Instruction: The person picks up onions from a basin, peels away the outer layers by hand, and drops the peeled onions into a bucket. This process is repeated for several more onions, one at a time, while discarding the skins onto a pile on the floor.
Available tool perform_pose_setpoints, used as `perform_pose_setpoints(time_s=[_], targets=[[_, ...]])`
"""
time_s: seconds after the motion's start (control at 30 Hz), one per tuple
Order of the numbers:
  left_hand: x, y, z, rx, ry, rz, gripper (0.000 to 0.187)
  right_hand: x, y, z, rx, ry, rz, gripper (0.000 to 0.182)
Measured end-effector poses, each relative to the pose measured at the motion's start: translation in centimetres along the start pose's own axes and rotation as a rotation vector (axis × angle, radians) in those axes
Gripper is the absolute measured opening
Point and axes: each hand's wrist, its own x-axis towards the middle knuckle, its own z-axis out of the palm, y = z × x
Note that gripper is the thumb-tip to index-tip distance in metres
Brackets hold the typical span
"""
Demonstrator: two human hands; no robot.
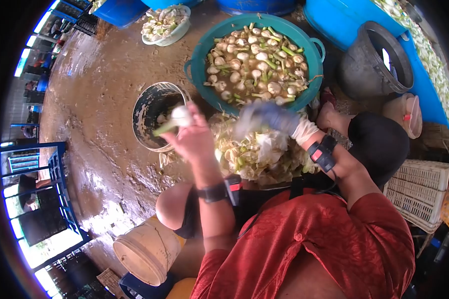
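No readable text, labels, brands, numbers or signs

White crate, beige bucket; wet floor — brown

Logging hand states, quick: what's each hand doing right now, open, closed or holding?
Left hand: holding a white bulb with a green stalk.
Right hand: gloved, blurred; open, closed or holding can't be told.

Red short-sleeved top, tonal pattern in the fabric, gathered at a front knot. Black legwear, reaching about the knees. Right hand: blue-grey glove, motion-blurred; off-white wrapped cuff. Above that, black strapped wrist device, red marking, thin dark cable. Left hand: ungloved; broad black wristband with small red-marked module.
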Motion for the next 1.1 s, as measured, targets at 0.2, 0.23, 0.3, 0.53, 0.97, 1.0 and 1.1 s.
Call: perform_pose_setpoints(time_s=[0.2, 0.23, 0.3, 0.53, 0.97, 1.0, 1.1], targets=[[-0.6, -1.3, -0.5, 0.384, 0.266, -0.049, 0.05, 5.7, 6.9, -1.2, -0.105, 0.328, -0.148, 0.024], [-0.8, -1.4, -0.5, 0.387, 0.274, -0.045, 0.05, 7.1, 7.0, -3.2, -0.503, 0.394, -0.03, 0.025], [-0.7, -1.7, 0.4, 0.45, 0.217, -0.024, 0.037, 9.8, 7.1, -5.3, -0.901, 0.443, 0.087, 0.026], [-0.1, -2.7, 0.9, 0.602, 0.267, -0.037, 0.023, 16.7, 11.7, -4.7, -1.188, 0.491, 0.51, 0.02], [0.5, -4.2, 0.4, 0.881, 0.439, -0.131, 0.04, 7.0, 4.5, -4.5, -0.648, 0.316, -0.276, 0.024], [0.4, -4.4, 0.4, 0.882, 0.433, -0.127, 0.04, 6.3, 3.4, -3.2, -0.651, 0.317, -0.283, 0.024], [0.1, -4.7, 0.1, 0.706, 0.154, -0.231, 0.038, 5.6, 1.7, -0.9, -0.872, 0.237, -0.63, 0.023]])
